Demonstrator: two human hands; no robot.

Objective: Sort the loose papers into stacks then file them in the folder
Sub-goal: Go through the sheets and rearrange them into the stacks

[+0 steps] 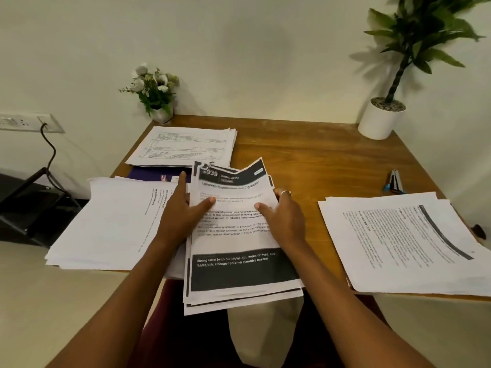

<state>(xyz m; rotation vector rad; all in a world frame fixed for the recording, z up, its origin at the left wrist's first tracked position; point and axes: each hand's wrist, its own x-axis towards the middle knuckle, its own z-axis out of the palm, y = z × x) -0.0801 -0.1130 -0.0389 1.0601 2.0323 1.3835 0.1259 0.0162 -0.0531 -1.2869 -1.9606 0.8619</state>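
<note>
A wooden counter [305,160] stands against a white wall, with a potted plant [382,120] and a flower pot [159,112] at its far corners. The left hand [183,211] and right hand [284,216] each pinch a side edge of the middle paper stack [239,240], thumbs on top. Its long axis runs straight away from the person, heading farthest, and its near end overhangs the counter. The purple folder [156,174] lies just beyond the left hand.

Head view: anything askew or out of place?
Left stack and right stack overhang the table edge. Middle stack, held by left hand and right hand, is ragged. Folder sits half-buried under the far stack.
</note>
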